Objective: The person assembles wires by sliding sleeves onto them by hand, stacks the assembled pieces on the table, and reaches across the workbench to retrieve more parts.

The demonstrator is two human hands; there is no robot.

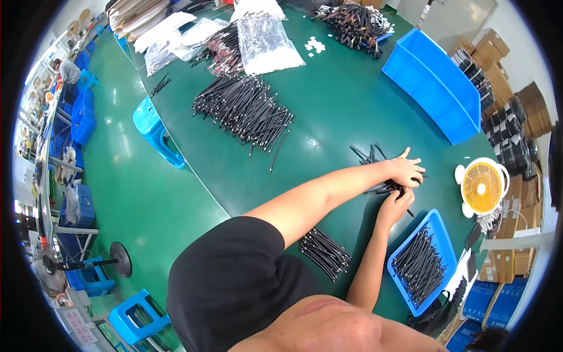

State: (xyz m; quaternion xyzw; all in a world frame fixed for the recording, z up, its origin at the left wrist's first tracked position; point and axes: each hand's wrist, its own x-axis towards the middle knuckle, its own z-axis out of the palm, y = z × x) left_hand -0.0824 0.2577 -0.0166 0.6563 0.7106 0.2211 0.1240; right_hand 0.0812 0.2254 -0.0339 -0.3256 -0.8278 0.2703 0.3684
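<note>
My left hand [404,171] reaches across from the left, its outer fingers spread and the fingers nearest my right hand bent around black cables. Just nearer to me, my right hand [396,206] is closed on the same short black cables, its fingertips close to my left hand. Loose black cables [365,157] stick out past both hands on the green table, partly hidden by them. A neat row of black cables [325,252] lies close to my body. To the right, a shallow blue tray [447,232] holds many more of these cables.
A large heap of black cables [243,111] lies on the table's far left, near clear plastic bags [267,47]. A tall blue bin [431,85] stands at the far right. A yellow and white fan [482,186] sits at the right edge. A blue stool [155,132] stands beside the table.
</note>
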